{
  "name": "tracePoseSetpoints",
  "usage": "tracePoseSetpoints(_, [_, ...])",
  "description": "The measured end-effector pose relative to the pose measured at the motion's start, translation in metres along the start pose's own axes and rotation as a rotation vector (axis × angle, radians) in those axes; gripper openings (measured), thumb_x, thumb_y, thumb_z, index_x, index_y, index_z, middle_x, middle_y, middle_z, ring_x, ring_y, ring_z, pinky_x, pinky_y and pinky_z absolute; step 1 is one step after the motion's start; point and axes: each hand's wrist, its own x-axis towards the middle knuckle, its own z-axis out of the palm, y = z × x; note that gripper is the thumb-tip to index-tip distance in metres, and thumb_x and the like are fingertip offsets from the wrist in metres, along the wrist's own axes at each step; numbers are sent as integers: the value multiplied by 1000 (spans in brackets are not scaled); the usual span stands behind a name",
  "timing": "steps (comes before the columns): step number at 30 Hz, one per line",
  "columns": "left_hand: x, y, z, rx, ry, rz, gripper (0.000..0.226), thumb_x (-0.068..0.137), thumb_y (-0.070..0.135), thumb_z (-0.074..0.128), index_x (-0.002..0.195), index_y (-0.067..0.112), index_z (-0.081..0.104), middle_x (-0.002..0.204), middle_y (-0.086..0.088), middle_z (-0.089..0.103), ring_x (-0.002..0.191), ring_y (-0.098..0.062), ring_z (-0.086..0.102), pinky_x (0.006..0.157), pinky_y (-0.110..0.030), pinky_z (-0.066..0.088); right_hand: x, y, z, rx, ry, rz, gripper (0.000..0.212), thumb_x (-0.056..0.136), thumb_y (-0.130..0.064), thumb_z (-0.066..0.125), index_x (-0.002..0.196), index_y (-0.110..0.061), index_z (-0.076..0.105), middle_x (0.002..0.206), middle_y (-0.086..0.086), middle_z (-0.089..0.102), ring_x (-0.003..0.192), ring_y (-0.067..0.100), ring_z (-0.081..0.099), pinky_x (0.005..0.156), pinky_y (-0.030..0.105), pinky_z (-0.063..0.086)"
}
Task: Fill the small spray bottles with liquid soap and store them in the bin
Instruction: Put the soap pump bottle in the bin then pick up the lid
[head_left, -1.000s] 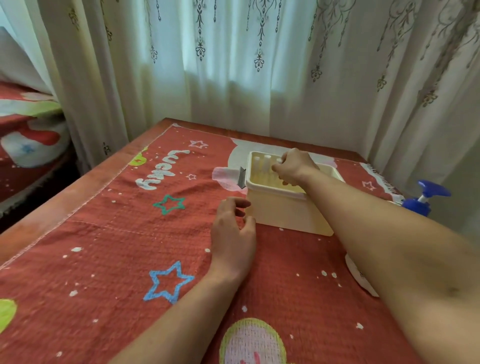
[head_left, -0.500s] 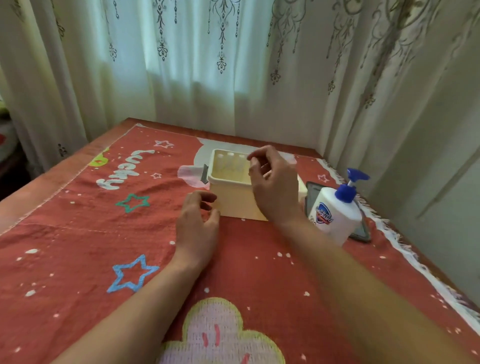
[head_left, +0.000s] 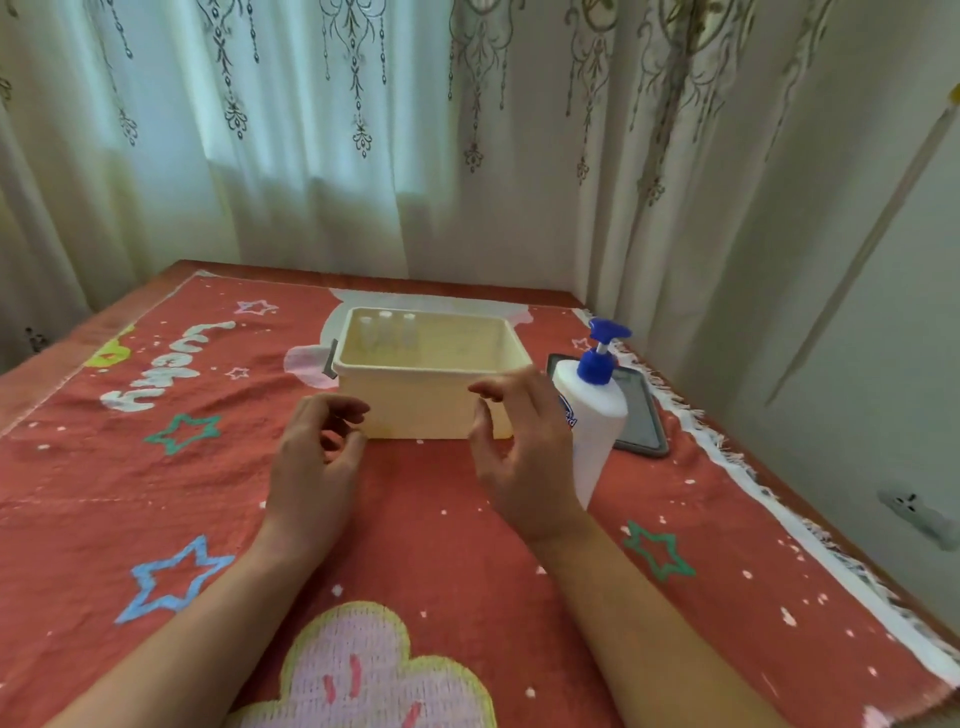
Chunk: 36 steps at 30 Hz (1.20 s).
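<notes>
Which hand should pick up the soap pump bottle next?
Right. The right hand hovers empty just beside the soap pump bottle, which stands right of the bin. The left hand, also empty, is by the bin's front-left corner, farther away.

Not much of the person to go on here, just skin. The left hand (head_left: 311, 467) and right hand (head_left: 524, 467) are both bare, and so are the wrists. The left forearm (head_left: 197, 623) is bare all the way to the lower left of the frame, where it gets cut off. The right forearm (head_left: 649, 623) is the same in the lower right. The wide lens makes both arms look chunky at the bottom edge and slimmer toward the wrists. The nails are too blurry to make out.
</notes>
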Motion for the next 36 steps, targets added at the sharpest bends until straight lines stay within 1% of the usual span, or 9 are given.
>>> tracePoseSetpoints(5, [-2, 2, 2, 18, -10, 45, 33, 84, -13, 62, 99, 16, 65, 96, -4, 65, 82, -8, 60, 70, -6, 41, 21, -5, -28, -115, 327, -145, 34, 85, -9, 66, 117, -12, 56, 120, 14, 58, 116, 24, 53, 93, 45, 45])
tracePoseSetpoints(11, [-1, -2, 5, -7, -33, 48, 39, 84, -12, 62, 96, 25, 65, 95, -4, 67, 83, -10, 61, 69, -7, 41, 26, 19, -39, -151, 430, 115, 53, 83, -9, 72, 130, 0, 50, 133, 19, 52, 126, 29, 51, 101, 49, 44])
tracePoseSetpoints(14, [-1, -3, 6, -25, -45, 55, 46, 84, -13, 62, 92, 33, 62, 95, -4, 67, 86, -17, 64, 71, -12, 43, 19, 27, -34, -108, 386, 283, 65, 83, -17, 75, 137, 1, 44, 136, 13, 51, 127, 23, 50, 107, 37, 42])
tracePoseSetpoints(17, [-1, -4, 6, -47, -46, 43, 47, 85, -12, 62, 90, 34, 62, 96, -4, 68, 88, -20, 65, 74, -22, 46, 14, 27, -29, -45, 337, 410, 69, 83, -21, 77, 141, -8, 41, 133, 4, 55, 120, 11, 54, 99, 11, 42])
tracePoseSetpoints(20, [-2, 0, 5, -79, -58, 25, 44, 85, -11, 63, 92, 32, 63, 95, -4, 68, 88, -21, 65, 77, -28, 48, 12, 28, -26, -11, 344, 448, 64, 83, -18, 79, 137, -10, 46, 124, 0, 62, 109, 0, 54, 91, 2, 39])
tracePoseSetpoints(23, [-5, 7, 7, -165, -116, 26, 38, 86, -4, 69, 98, 31, 63, 96, -2, 68, 90, -18, 66, 79, -23, 51, 13, 27, -26, 44, 351, 397, 56, 84, -17, 79, 133, -9, 51, 119, -4, 61, 107, -3, 55, 95, 13, 44])
tracePoseSetpoints(25, [-8, 12, 8, -247, -191, -3, 29, 82, 20, 76, 105, 31, 63, 103, 2, 68, 95, -14, 66, 83, -22, 54, 12, 22, -25, 150, 333, 350, 52, 89, -22, 75, 133, -12, 51, 117, -4, 62, 111, 6, 59, 99, 29, 49])
tracePoseSetpoints(28, [-11, 17, 13, -323, -343, -112, 55, 71, 49, 76, 120, 32, 61, 115, 4, 68, 105, -11, 67, 89, -28, 55, 10, 5, -19, 434, 268, 446, 47, 92, -37, 69, 134, -26, 51, 119, -9, 62, 107, 25, 66, 88, 49, 57])
tracePoseSetpoints(36, [-18, 29, 12, -529, -620, -253, 50, 78, 48, 68, 115, 14, 69, 106, -11, 77, 94, -28, 74, 78, -33, 59, 5, -11, 0, 754, 118, 674, 43, 93, -38, 59, 131, -22, 47, 123, -3, 56, 96, 22, 72, 74, 41, 61])
